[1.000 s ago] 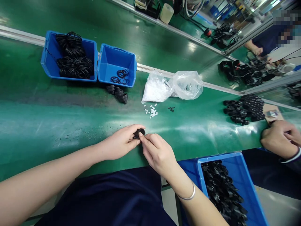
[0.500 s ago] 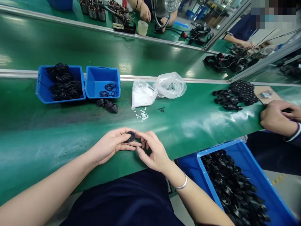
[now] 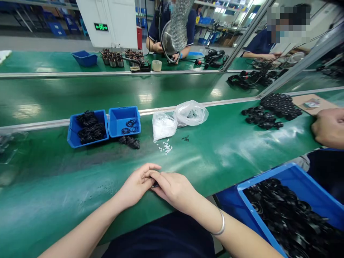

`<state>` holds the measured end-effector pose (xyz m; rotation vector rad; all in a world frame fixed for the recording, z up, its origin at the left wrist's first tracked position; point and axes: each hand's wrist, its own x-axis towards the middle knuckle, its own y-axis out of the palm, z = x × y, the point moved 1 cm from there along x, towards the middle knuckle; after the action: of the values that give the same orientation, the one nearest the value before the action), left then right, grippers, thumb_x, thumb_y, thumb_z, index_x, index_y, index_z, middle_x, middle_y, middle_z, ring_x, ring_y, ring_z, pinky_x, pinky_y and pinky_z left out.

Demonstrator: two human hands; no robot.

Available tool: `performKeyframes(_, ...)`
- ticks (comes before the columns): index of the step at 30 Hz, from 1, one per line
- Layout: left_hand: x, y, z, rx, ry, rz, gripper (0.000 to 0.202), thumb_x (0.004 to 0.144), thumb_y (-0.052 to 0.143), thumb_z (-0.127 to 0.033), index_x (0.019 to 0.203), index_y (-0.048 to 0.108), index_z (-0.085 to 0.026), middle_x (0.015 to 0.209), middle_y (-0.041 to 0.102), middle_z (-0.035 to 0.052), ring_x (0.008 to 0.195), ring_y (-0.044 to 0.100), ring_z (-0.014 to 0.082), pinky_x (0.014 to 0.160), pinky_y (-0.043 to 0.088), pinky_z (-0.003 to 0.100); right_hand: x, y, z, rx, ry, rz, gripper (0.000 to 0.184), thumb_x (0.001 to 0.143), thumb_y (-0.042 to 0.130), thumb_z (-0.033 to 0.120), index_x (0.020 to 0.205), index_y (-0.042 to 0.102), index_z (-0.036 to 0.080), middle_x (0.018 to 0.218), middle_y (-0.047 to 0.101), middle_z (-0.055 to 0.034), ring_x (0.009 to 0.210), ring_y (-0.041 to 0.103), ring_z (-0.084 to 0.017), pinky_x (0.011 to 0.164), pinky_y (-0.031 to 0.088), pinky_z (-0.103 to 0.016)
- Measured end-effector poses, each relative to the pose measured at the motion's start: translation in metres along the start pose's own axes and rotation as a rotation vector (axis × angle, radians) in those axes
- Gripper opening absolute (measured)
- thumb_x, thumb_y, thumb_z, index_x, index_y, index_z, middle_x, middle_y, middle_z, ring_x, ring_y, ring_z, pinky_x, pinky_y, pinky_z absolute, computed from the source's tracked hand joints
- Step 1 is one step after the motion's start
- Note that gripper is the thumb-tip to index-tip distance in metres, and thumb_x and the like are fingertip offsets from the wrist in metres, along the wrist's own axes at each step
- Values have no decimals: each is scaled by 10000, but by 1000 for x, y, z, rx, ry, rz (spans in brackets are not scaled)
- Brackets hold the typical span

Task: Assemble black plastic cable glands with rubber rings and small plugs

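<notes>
My left hand [image 3: 137,184] and my right hand [image 3: 173,190] meet close together above the green bench top [image 3: 80,172]. Between them is a small round black rubber part [image 3: 155,185], nearly hidden by my fingers with only a dark edge showing. The fingers of both hands curl around it. A silver bangle [image 3: 220,224] sits on my right wrist.
A blue bin [image 3: 258,215] of black rubber parts stands at my right. Farther along are blue bins [image 3: 120,118] of black rings, plastic bags [image 3: 163,125], small white pieces [image 3: 165,147], and a pile of black parts [image 3: 271,111]. A co-worker's hand [image 3: 329,128] rests at the right.
The view has tilted up, showing more of the far bench. My hands have closed in, now covering the black part that showed plainly in my left palm earlier.
</notes>
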<state>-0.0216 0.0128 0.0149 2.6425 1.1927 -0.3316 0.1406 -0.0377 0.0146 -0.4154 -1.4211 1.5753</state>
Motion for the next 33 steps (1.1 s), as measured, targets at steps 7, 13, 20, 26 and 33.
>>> performKeyframes(7, -1, -5, -4, 409, 96, 8, 465, 908, 474, -388, 1348, 348, -308, 1332, 509, 96, 1122, 585, 253, 936, 479, 403, -13, -20, -32, 170, 215, -47, 372, 896, 538, 371, 1215, 479, 191, 893, 682, -35, 757, 655, -148, 646, 489, -241)
performKeyframes(13, 17, -42, -19, 1299, 409, -506, 435, 880, 452, -433, 1264, 459, -229, 1377, 379, 173, 1221, 459, 373, 982, 386, 565, -63, -72, -164, 21, 1022, -320, 314, 819, 604, 338, 1080, 562, 169, 660, 614, 15, 618, 604, -152, 594, 447, -251)
performKeyframes(20, 31, -55, -8, 1485, 235, -484, 469, 900, 387, -439, 1326, 431, -249, 1384, 408, 159, 1113, 535, 355, 901, 467, 523, -96, -82, -210, -70, 1109, -483, 523, 851, 486, 234, 1321, 349, 51, 913, 632, -89, 710, 588, -169, 708, 464, -315)
performKeyframes(26, 27, -52, -5, 1433, 283, -464, 429, 917, 356, -403, 1270, 475, -189, 1187, 562, 160, 1024, 588, 340, 836, 482, 446, -53, -52, -175, 116, 784, -283, 189, 809, 591, 199, 990, 621, 155, 898, 623, -30, 658, 550, -102, 713, 474, -263)
performKeyframes(33, 19, -55, 0, 1203, 220, -488, 393, 905, 405, -439, 1188, 498, -184, 967, 566, 90, 756, 614, 215, 751, 492, 346, -3, -23, -130, 232, 524, -177, 72, 856, 574, 187, 854, 646, 185, 829, 610, -13, 729, 571, -109, 703, 468, -236)
